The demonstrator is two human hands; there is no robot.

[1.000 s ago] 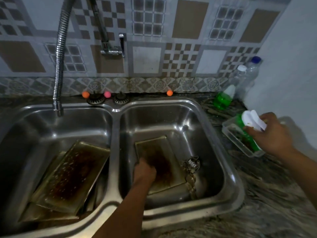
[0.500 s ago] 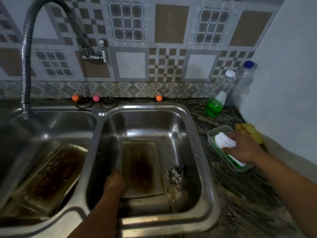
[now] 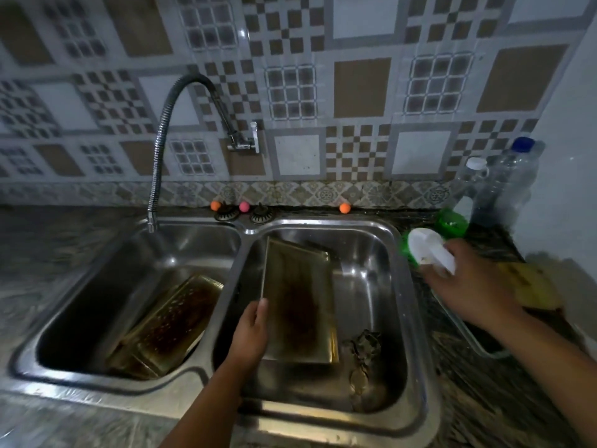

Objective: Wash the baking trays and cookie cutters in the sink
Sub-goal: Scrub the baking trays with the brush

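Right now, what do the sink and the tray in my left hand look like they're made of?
Sink: likely stainless steel, silvery with bright glints along the rim. Tray gripped by the left hand: thin metal sheet by the look, dulled finish, dark brown baked-on stain down the middle.

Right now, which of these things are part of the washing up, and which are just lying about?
Part of the job:
- baking tray, tilted up by the left hand
- stained trays in the left basin
- cookie cutters
- soap bottle, in the right hand's grip
- yellow sponge
- tap

Lying about:
- plastic bottles
- small coloured balls
- sink strainers
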